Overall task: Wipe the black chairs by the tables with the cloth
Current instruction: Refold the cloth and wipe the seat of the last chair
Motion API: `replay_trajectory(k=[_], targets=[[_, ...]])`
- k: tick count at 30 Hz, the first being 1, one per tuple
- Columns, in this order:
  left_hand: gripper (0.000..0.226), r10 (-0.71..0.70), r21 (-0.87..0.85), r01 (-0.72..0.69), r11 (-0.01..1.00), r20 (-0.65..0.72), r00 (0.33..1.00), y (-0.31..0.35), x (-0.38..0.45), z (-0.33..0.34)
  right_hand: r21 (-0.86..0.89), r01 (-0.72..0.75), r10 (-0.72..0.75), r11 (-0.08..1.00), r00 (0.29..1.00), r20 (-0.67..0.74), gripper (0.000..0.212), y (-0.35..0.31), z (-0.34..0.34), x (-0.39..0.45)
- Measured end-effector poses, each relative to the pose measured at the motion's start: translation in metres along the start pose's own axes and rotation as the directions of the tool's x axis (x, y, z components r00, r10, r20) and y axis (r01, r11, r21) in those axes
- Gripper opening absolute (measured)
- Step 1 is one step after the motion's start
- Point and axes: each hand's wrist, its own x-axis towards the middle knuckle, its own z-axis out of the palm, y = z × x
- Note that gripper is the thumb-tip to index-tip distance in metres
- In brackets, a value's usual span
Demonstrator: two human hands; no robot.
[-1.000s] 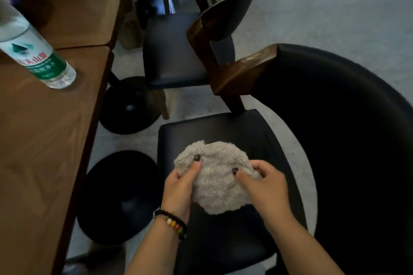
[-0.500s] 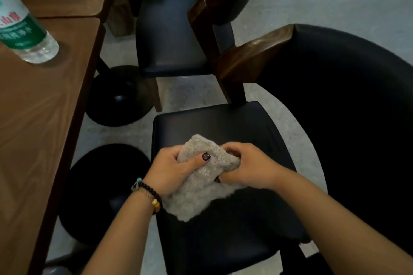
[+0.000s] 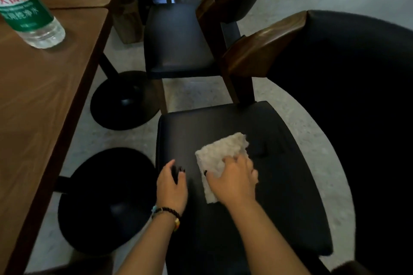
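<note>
A black chair (image 3: 279, 196) stands right below me, its seat facing up and its dark curved backrest on the right. A folded grey fluffy cloth (image 3: 220, 154) lies flat on the middle of the seat. My right hand (image 3: 234, 177) presses on the cloth's near half with the fingers spread over it. My left hand (image 3: 172, 183) hovers over the seat's left part, a short way from the cloth, fingers loosely curled and holding nothing. A second black chair (image 3: 176, 40) stands farther back.
A wooden table (image 3: 40, 107) runs along the left, with a water bottle (image 3: 26, 6) on it. Two round black table bases (image 3: 125, 100) sit on the pale floor between table and chairs. Wooden armrest ends (image 3: 261, 49) jut out above the seat.
Both hands were folding the cloth above the seat. Now the cloth lies flat on the seat under my right hand, and my left hand has let go and moved left.
</note>
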Motion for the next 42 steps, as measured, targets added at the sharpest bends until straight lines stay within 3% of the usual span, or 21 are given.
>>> replay_trajectory(k=[3, 5, 8, 12, 17, 22, 26, 28, 29, 32, 34, 38, 42], targets=[[0.059, 0.053, 0.423, -0.072, 0.903, 0.058, 0.997, -0.034, 0.009, 0.023, 0.108, 0.104, -0.097, 0.989, 0.993, -0.062, 0.062, 0.013, 0.044, 0.013], [0.06, 0.15, 0.553, -0.131, 0.823, 0.01, 0.989, -0.05, 0.007, 0.036, 0.098, 0.153, -0.153, 0.983, 0.988, -0.015, 0.068, 0.021, 0.068, 0.026], [0.065, 0.228, 0.537, -0.153, 0.83, -0.076, 0.971, -0.062, 0.011, 0.046, -0.033, 0.191, -0.193, 0.981, 0.977, -0.088, 0.071, 0.029, 0.098, 0.041], [0.075, 0.239, 0.575, -0.163, 0.802, -0.059, 0.969, -0.066, 0.012, 0.047, -0.081, 0.172, -0.188, 0.982, 0.944, -0.272, 0.074, 0.034, 0.113, 0.047], [0.08, 0.264, 0.562, -0.162, 0.811, -0.106, 0.959, -0.059, 0.008, 0.046, -0.155, 0.196, -0.232, 0.968, 0.932, -0.277, 0.065, 0.045, 0.115, 0.067], [0.069, 0.298, 0.549, -0.176, 0.817, -0.14, 0.944, -0.065, 0.011, 0.047, 0.044, 0.293, -0.241, 0.955, 0.852, -0.465, 0.042, 0.046, 0.112, 0.071], [0.063, 0.321, 0.556, -0.191, 0.809, -0.145, 0.936, -0.068, 0.014, 0.045, 0.255, 0.29, -0.027, 0.922, 0.706, -0.707, 0.04, 0.06, 0.089, 0.066], [0.062, 0.339, 0.553, -0.203, 0.808, -0.155, 0.928, -0.067, 0.014, 0.045, 0.251, 0.155, 0.106, 0.955, 0.612, -0.783, 0.045, 0.08, 0.067, 0.072], [0.061, 0.35, 0.554, -0.214, 0.805, -0.151, 0.924, -0.067, 0.015, 0.045, 0.258, 0.053, 0.174, 0.965, 0.607, -0.776, 0.047, 0.092, 0.056, 0.077], [0.062, 0.405, 0.595, -0.272, 0.756, -0.099, 0.909, -0.07, 0.022, 0.039, 0.284, -0.304, 0.413, 0.909, 0.739, -0.532, 0.052, 0.116, 0.038, 0.093], [0.063, 0.454, 0.606, -0.335, 0.722, -0.049, 0.89, -0.075, 0.029, 0.031, 0.198, -0.419, 0.463, 0.886, 0.792, -0.398, 0.059, 0.124, 0.045, 0.103], [0.066, 0.475, 0.571, -0.382, 0.727, -0.017, 0.88, -0.082, 0.032, 0.022, 0.131, -0.333, 0.353, 0.934, 0.802, -0.482, 0.05, 0.13, 0.048, 0.115], [0.065, 0.464, 0.496, -0.383, 0.78, -0.046, 0.885, -0.081, 0.028, 0.024, 0.098, -0.101, 0.139, 0.99, 0.819, -0.556, 0.037, 0.125, 0.05, 0.106]])
